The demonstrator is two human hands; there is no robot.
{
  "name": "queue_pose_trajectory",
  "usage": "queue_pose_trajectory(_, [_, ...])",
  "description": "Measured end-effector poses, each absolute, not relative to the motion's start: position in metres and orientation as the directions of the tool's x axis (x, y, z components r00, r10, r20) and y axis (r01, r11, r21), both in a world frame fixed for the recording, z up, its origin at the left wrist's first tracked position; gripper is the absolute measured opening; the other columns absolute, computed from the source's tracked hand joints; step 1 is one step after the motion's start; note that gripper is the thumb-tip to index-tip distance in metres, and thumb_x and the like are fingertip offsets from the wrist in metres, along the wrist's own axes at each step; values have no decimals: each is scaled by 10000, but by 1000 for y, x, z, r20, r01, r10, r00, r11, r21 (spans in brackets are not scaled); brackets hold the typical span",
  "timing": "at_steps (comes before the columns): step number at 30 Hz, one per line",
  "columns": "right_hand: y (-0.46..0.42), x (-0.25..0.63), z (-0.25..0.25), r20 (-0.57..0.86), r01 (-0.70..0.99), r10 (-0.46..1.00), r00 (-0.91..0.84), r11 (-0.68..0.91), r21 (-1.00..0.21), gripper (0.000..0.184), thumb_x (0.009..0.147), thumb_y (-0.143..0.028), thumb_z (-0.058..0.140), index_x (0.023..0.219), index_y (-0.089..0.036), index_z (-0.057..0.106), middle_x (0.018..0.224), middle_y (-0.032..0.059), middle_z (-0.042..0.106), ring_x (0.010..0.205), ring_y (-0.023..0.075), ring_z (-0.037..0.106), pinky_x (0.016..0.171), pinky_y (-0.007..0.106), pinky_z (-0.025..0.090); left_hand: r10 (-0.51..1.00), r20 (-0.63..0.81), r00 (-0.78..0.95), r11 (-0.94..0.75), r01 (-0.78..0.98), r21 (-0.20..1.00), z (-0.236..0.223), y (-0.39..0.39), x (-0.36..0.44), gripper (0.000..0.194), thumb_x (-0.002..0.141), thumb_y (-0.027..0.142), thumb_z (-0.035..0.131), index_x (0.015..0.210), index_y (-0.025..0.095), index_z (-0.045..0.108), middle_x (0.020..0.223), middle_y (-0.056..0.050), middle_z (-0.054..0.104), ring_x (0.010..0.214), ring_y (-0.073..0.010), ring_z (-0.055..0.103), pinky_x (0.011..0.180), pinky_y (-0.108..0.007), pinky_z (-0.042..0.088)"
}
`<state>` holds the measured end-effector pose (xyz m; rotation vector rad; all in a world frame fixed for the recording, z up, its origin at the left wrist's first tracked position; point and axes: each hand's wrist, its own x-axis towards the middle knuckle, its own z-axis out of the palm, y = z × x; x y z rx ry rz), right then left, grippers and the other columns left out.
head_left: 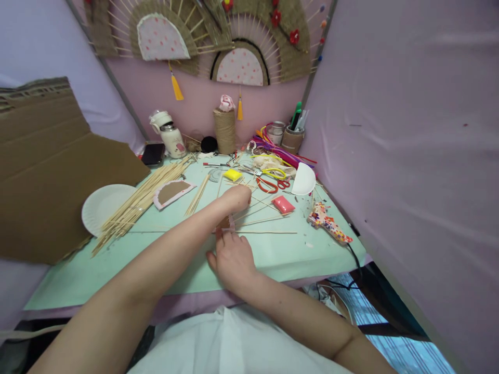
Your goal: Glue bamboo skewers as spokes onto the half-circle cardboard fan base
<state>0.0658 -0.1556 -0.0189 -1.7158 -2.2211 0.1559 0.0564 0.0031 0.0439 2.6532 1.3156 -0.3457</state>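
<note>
My left hand (pixel 238 198) reaches across over the middle of the table, its fingers curled closed. What it grips, if anything, is hidden. Beneath it lies a brown cardboard piece with a pink edge (pixel 231 223), mostly covered by my forearm and hands. My right hand (pixel 234 258) rests at the near edge of that piece, fingers stretched flat with the fingertips touching it and the thumb apart. Thin wooden sticks (pixel 267 232) spread out to the right beside the piece. A pink packet (pixel 283 204) sits right of my left hand.
A bundle of wooden sticks (pixel 144 200), a paper plate (pixel 107 205) and a pink-edged half-circle (pixel 173 193) lie left. Right are a patterned glue gun (pixel 329 223), red scissors (pixel 267 185) and a white half-plate (pixel 303 179). A twine spool (pixel 225 131) stands behind; a cardboard sheet (pixel 58 171) leans left.
</note>
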Motion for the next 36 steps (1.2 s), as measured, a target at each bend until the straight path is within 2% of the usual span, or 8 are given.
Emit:
queue_pose_trajectory(14, [-156, 67, -14, 150, 914, 963, -224, 261, -311, 560, 937, -374, 533, 1371, -20, 511, 1146, 197, 658, 1041, 293, 595, 820, 420, 465, 770, -274, 576, -594, 804, 21, 47, 0, 56, 298, 774, 152, 576, 1006, 163, 764, 1026, -109, 760, 935, -211, 698, 760, -234, 500])
queue_pose_trajectory(21, [-156, 68, -11, 138, 914, 965, -225, 258, -314, 614, 948, -395, 515, 1418, -3, 459, 1256, 236, 612, 1107, 302, 574, 846, 436, 463, 772, -280, 571, -593, 805, 10, 47, 1, 57, 292, 766, 151, 579, 988, 174, 766, 1020, -98, 764, 926, -203, 700, 741, -223, 498])
queue_pose_trajectory(36, [-155, 67, -14, 157, 916, 964, -213, 253, -311, 559, 944, -413, 520, 1354, -32, 526, 1188, 211, 632, 1087, 306, 577, 832, 448, 473, 772, -275, 573, -595, 803, 3, 49, -1, 57, 295, 766, 156, 590, 996, 185, 772, 1011, -109, 764, 935, -210, 695, 776, -236, 504])
